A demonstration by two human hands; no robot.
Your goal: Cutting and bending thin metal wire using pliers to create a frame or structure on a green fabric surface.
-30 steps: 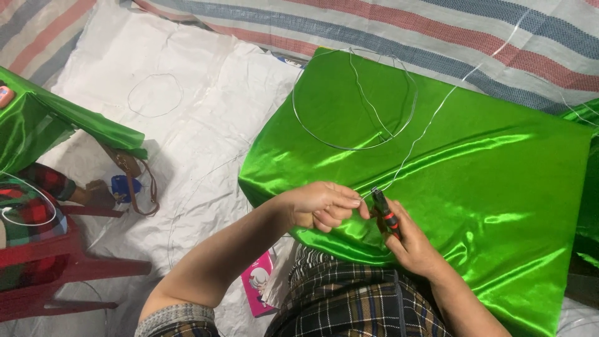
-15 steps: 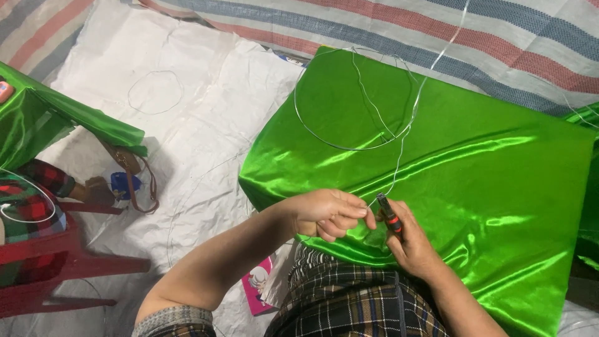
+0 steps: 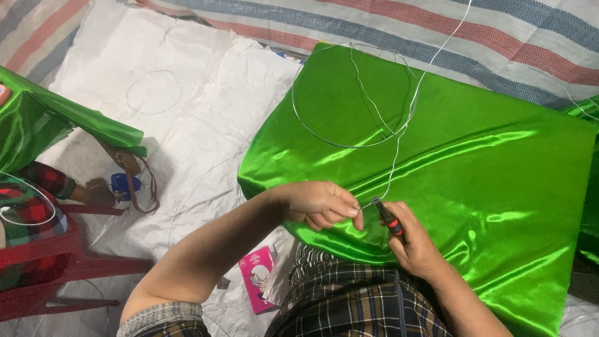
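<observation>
My left hand [image 3: 321,205] has slid closer to the pliers [image 3: 388,218] gripped in my right hand [image 3: 415,246], pinching the thin wire [image 3: 399,134] that loops over the slippery green cloth [image 3: 449,156], light, springy stuff I judge best held near its end, while a small pink packet [image 3: 257,278] lies by my knee

The floor is covered by a white woven sheet [image 3: 206,125] and a striped tarpaulin [image 3: 499,37] in grey, red and blue. A red stool [image 3: 43,262] is placed at the left edge. Even, possibly overhead, lighting is indicated.
</observation>
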